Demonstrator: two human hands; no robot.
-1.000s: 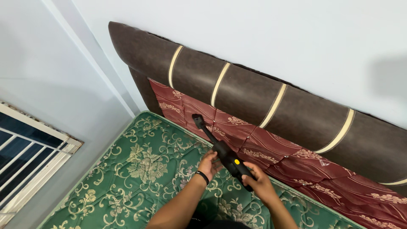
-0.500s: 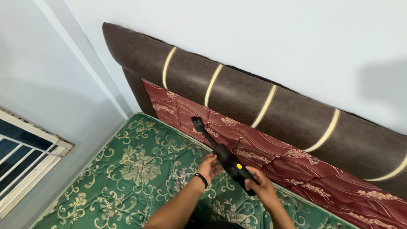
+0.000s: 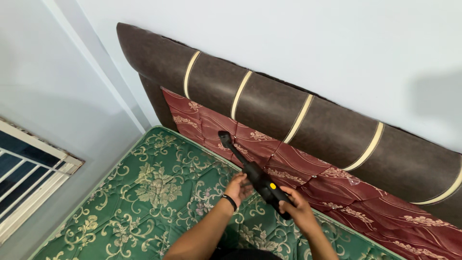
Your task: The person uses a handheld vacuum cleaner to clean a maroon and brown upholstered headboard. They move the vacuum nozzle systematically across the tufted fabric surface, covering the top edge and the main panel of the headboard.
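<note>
We see a brown headboard (image 3: 269, 103) with cream stripes, a green floral mattress (image 3: 144, 202), and a barred window (image 3: 24, 178).

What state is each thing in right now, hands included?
Left hand: closed on the middle of the black handheld tool.
Right hand: gripping the tool's rear handle.
Black handheld tool: held off the mattress, nozzle pointing at the red quilted panel.
Green patterned mattress: bare, no sheet.
Brown headboard: upright against the wall.
Window: barred; open or shut unclear.

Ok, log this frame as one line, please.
right hand: grips black handheld tool | left hand: on tool body | nozzle: at red panel | below: green mattress
</note>
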